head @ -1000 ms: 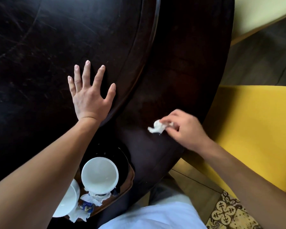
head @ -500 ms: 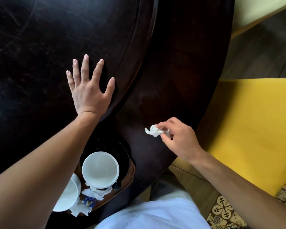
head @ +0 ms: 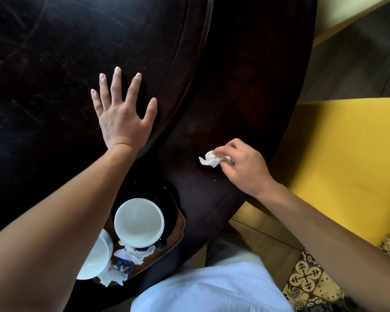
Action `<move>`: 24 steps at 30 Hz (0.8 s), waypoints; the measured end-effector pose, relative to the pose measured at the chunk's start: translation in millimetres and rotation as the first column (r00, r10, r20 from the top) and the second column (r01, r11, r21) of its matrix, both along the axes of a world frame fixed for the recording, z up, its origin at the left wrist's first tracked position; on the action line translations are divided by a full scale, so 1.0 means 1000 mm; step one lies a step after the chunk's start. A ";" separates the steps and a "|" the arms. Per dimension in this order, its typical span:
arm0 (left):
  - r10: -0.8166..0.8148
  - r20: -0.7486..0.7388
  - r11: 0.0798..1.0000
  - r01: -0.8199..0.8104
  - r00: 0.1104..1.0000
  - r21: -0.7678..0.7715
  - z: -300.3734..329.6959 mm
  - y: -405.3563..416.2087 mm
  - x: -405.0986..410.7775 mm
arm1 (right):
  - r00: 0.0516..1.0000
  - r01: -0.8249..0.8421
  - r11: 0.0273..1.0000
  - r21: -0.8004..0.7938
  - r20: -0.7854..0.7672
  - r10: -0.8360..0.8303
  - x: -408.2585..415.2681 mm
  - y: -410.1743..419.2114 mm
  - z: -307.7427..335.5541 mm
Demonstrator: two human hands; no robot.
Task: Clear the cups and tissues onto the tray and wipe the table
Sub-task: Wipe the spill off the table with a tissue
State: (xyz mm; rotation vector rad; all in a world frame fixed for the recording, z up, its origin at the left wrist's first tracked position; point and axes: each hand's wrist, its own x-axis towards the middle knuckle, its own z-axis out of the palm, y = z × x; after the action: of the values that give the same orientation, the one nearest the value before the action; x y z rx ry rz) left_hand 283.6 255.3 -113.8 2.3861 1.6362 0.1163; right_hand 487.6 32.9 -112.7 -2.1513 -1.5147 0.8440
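Your left hand [head: 122,119] lies flat on the table [head: 54,64], fingers straight and spread, just beyond the tray [head: 180,224]. Your right hand [head: 243,167] pinches a crumpled white tissue [head: 209,160] against the table's outer band, to the right of the tray and close to the curved table edge.

The tray sits at the near edge, partly under your left forearm, holding a white cup [head: 139,222] on a black saucer [head: 169,199], a second white cup [head: 95,257] beside it, used tissues [head: 133,254] and a blue wrapper [head: 123,265] — its print too small to read.

Beyond the tray the dark, scratched tabletop lies open; a raised ring [head: 185,70] curves between your two hands. Right of the table stands a yellow seat [head: 347,158] over patterned floor tiles [head: 306,275].
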 end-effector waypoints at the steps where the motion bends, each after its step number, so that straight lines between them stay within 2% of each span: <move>1: -0.001 -0.002 1.000 0.001 1.000 -0.001 0.000 0.000 0.000 | 0.999 -0.047 0.999 -0.015 -0.001 0.047 -0.003 -0.005 0.000; 5: -0.003 -0.009 1.000 0.003 1.000 -0.009 0.002 0.000 0.002 | 0.971 -0.237 0.964 -0.119 -0.048 0.233 -0.011 -0.030 0.006; 7: -0.005 -0.014 1.000 0.005 1.000 -0.012 0.004 -0.001 0.001 | 0.975 -0.216 0.970 -0.114 -0.078 0.208 -0.011 -0.030 0.008; 10: -0.010 0.006 0.999 0.010 1.000 -0.050 0.006 0.000 -0.001 | 0.995 -0.076 0.997 0.007 -0.070 0.076 -0.010 -0.005 0.006; 12: 0.008 0.103 0.991 0.006 0.995 -0.134 0.015 0.005 -0.005 | 0.997 -0.047 0.996 0.079 -0.054 0.052 -0.013 0.017 0.004; 14: 0.037 0.217 0.975 0.012 0.975 -0.221 0.030 0.013 -0.014 | 0.997 -0.077 0.994 0.081 -0.021 0.079 -0.017 0.036 0.000; 15: 0.042 0.215 0.977 0.005 0.976 -0.212 0.038 0.014 -0.023 | 0.994 -0.108 0.992 0.059 -0.001 0.108 -0.020 0.041 -0.002; 19: 0.047 0.005 0.993 -0.046 0.999 -0.112 0.037 -0.001 -0.068 | 0.959 -0.273 0.962 -0.008 0.076 0.273 -0.026 0.022 -0.006; 24: 0.073 -0.009 0.995 -0.074 0.997 -0.071 0.012 -0.026 -0.089 | 0.913 -0.397 0.913 -0.088 0.063 0.403 -0.022 -0.045 0.003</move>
State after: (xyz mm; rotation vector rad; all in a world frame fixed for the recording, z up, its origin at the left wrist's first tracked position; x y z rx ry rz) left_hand 194.9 229.3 -101.8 2.2771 1.7021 0.0625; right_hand 465.6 -11.8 -109.3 -1.9706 -2.0402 0.9644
